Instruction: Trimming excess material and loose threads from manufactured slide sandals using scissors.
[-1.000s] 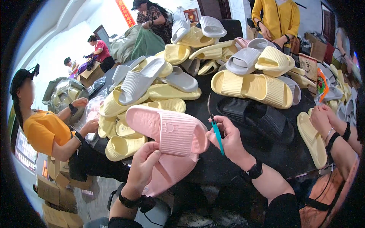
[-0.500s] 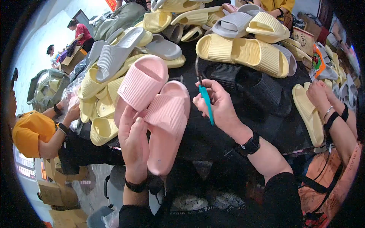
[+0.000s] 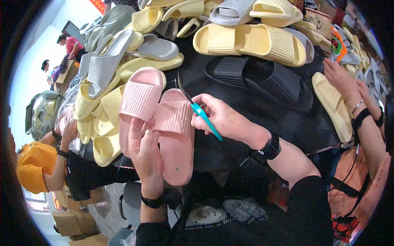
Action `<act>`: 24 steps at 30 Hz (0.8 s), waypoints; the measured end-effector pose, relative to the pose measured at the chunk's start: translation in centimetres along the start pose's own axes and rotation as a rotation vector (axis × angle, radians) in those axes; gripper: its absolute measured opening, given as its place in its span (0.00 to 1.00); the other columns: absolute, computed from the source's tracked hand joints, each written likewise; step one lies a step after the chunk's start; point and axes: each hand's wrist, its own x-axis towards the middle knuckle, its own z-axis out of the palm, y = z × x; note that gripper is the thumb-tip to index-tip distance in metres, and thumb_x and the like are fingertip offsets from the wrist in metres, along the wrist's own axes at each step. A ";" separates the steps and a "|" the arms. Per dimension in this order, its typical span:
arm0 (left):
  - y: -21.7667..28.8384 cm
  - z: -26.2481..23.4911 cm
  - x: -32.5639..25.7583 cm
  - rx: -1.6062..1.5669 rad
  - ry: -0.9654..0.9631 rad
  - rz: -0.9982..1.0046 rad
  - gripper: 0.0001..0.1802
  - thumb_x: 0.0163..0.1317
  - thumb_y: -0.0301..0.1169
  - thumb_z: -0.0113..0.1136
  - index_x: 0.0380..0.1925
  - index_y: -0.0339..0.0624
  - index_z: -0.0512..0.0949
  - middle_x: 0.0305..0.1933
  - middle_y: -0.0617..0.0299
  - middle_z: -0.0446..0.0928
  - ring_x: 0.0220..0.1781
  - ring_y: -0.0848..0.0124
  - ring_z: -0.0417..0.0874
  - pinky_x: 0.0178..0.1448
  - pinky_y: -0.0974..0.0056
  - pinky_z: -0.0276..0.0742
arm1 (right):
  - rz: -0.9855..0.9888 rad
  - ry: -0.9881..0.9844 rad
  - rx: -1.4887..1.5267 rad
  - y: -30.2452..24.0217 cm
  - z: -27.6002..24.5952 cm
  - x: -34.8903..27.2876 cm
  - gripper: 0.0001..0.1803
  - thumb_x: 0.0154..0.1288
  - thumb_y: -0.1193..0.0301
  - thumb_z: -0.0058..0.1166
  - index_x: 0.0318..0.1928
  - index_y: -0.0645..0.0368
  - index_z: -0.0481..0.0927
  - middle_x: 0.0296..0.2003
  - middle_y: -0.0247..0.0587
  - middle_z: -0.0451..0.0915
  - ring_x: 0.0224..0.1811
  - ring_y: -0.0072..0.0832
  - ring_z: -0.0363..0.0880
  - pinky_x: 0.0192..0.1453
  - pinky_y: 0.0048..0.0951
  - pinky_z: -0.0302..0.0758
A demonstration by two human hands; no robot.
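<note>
My left hand (image 3: 145, 158) grips a pair of ribbed pink slippers, its fingers at the inner side of the straps. The left pink slipper (image 3: 141, 98) lies partly over its own hand-side edge; the right pink slipper (image 3: 176, 151) shows its insole and a small pale size label. In my right hand (image 3: 217, 117) is a teal-handled tool (image 3: 207, 121) with a thin, dark, curved tip. That tip points up, beside the toe opening of the right slipper. A fine pale line crosses this slipper's strap; I cannot tell what it is.
Black slippers (image 3: 262, 80) lie on the black table (image 3: 230, 151). Yellow slippers (image 3: 250, 39) and grey slippers (image 3: 108, 61) are heaped along the far side and left. Another person's hands (image 3: 344, 84) are near a yellow slipper (image 3: 334, 106) at right; a person in orange (image 3: 39, 166) works at left.
My right hand has moved left and slightly down, bringing the tool to the right slipper's toe opening. The pink pair is tilted more upright and has shifted a little left.
</note>
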 end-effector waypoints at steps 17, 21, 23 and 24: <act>0.0 0.5 -3.1 0.073 0.000 0.123 0.29 0.60 0.22 0.46 0.63 0.29 0.56 0.60 0.42 0.64 0.62 0.56 0.67 0.67 0.50 0.61 | 0.263 -0.124 0.146 -1.1 -0.6 0.1 0.16 0.59 0.66 0.56 0.43 0.63 0.72 0.28 0.34 0.76 0.24 0.16 0.74 0.22 0.18 0.73; -0.1 0.2 -3.4 0.061 -0.004 0.099 0.30 0.60 0.22 0.47 0.63 0.29 0.57 0.60 0.42 0.65 0.62 0.57 0.68 0.67 0.50 0.61 | 0.266 -0.115 0.149 -1.1 -0.7 0.1 0.16 0.59 0.66 0.56 0.43 0.63 0.72 0.27 0.34 0.76 0.23 0.16 0.74 0.21 0.17 0.72; 0.0 0.2 -3.6 0.066 -0.001 0.104 0.30 0.60 0.22 0.47 0.63 0.30 0.57 0.59 0.42 0.65 0.62 0.57 0.68 0.67 0.50 0.61 | 0.273 -0.115 0.152 -1.1 -0.6 0.1 0.16 0.59 0.66 0.56 0.43 0.63 0.72 0.27 0.34 0.76 0.23 0.16 0.74 0.21 0.17 0.72; 0.0 0.3 -3.7 0.069 -0.001 0.108 0.29 0.60 0.22 0.47 0.63 0.30 0.57 0.59 0.42 0.66 0.61 0.57 0.68 0.67 0.50 0.61 | 0.271 -0.121 0.156 -1.0 -0.6 0.1 0.16 0.59 0.66 0.56 0.43 0.63 0.72 0.27 0.34 0.76 0.23 0.16 0.74 0.21 0.17 0.72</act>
